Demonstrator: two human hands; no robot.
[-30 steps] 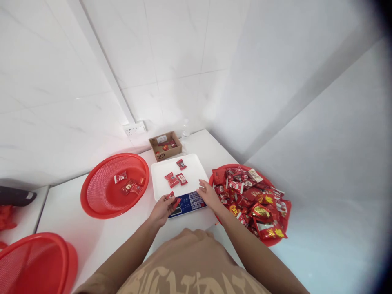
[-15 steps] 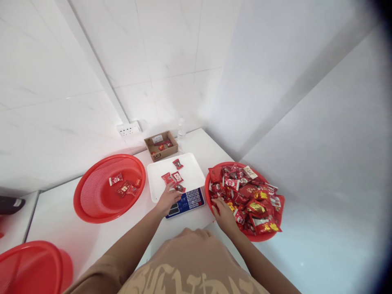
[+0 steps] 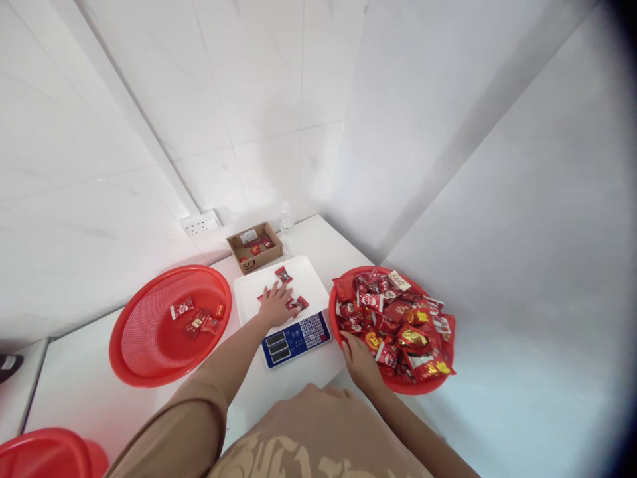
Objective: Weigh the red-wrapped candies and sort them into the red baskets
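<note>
My left hand point(image 3: 275, 307) lies over the white tray point(image 3: 311, 285) of a scale, fingers spread on top of several small red packets. One red packet point(image 3: 283, 275) sits just beyond the fingertips, and another point(image 3: 300, 305) is beside the hand at its right. The scale's blue keypad panel point(image 3: 293, 340) shows in front of the tray. At the right, my right hand point(image 3: 359, 358) is curled over the near left rim of a red basket point(image 3: 334, 312) heaped with red and gold packets point(image 3: 415, 337).
Left of the scale a red mesh basket point(image 3: 144, 332) holds several packets. Behind the tray stand an open cardboard box point(image 3: 249, 263) with packets and a clear bottle point(image 3: 286, 218). Another red basket point(image 3: 44, 455) is at the lower left. A socket point(image 3: 200, 224) is on the wall.
My left hand has moved forward from the tray's near edge onto the packets, and its fingers have spread. My right hand stays at the basket rim. The view has shifted slightly.
</note>
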